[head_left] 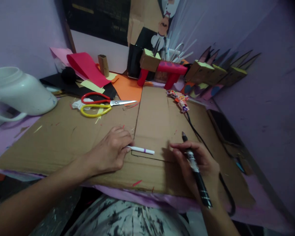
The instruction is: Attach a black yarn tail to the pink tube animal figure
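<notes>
My left hand point(115, 147) rests on the cardboard with its fingers closed on one end of a slim white stick with a purple band point(147, 151). The stick lies along a dark drawn line at the near end of a narrower cardboard strip point(152, 114). In my right hand point(199, 160) is a black pen point(196, 172), its pointed end tilted up and away from me, clear of the cardboard. Both lie over a large cardboard sheet point(51, 144). Red-and-yellow-handled scissors point(110, 103) lie beyond my left hand, blades pointing right.
A white jug point(22, 95) lies at the left. Coloured paper point(88, 67) and cardboard animal figures point(149, 60) stand along the back. At the right are a glue gun wrapped in patterned cloth point(179, 98), with its black cord, and a dark phone point(223, 126).
</notes>
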The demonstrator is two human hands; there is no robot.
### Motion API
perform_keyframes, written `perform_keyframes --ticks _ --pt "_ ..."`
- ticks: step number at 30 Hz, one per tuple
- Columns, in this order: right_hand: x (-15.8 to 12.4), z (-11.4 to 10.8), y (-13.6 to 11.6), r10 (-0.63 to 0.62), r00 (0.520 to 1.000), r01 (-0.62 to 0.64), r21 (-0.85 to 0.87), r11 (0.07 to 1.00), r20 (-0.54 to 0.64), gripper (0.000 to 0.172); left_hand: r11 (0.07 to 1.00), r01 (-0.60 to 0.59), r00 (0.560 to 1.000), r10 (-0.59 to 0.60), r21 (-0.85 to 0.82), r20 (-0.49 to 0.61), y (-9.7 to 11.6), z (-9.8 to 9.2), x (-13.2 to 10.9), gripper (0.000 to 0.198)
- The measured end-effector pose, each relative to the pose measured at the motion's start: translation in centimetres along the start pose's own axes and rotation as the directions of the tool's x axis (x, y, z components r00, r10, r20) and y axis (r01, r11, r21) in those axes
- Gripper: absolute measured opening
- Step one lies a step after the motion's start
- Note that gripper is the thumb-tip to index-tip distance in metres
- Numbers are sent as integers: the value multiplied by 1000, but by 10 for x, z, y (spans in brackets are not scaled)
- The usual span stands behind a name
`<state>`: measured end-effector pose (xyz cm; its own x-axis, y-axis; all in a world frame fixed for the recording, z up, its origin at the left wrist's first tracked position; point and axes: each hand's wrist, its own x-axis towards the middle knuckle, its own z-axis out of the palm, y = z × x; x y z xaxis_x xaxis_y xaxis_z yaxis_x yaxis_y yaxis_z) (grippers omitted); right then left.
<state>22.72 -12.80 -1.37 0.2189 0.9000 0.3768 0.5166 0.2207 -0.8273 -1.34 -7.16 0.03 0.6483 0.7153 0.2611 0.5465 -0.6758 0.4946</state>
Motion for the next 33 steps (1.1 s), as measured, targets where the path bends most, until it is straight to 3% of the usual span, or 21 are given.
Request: perform_keyframes --ticks 4,7,11,17,21,33 --pt "0 -19 12 25 996 -30 -48 998 -90 11 999 7 1000 -7 -31 -7 -3 -1 -3 15" --pt "-2 -23 18 36 996 -39 -40 998 -86 9 997 17 999 -21 -70 -48 0 -2 -2 14" --pt "-3 -21 19 60 996 -56 58 997 -69 8 995 51 997 -57 -90 -61 17 0 12 15" --pt "-2 -22 18 94 995 -90 98 991 -39 8 997 45 999 -44 -62 8 41 20 40 16" --pt "-1 -23 19 96 995 -98 79 992 32 9 1000 0 1000 0 1 14 38 28 43 16" --pt "0 -21 23 121 984 -141 154 978 134 13 999 -33 999 33 23 19 33 27 39 17"
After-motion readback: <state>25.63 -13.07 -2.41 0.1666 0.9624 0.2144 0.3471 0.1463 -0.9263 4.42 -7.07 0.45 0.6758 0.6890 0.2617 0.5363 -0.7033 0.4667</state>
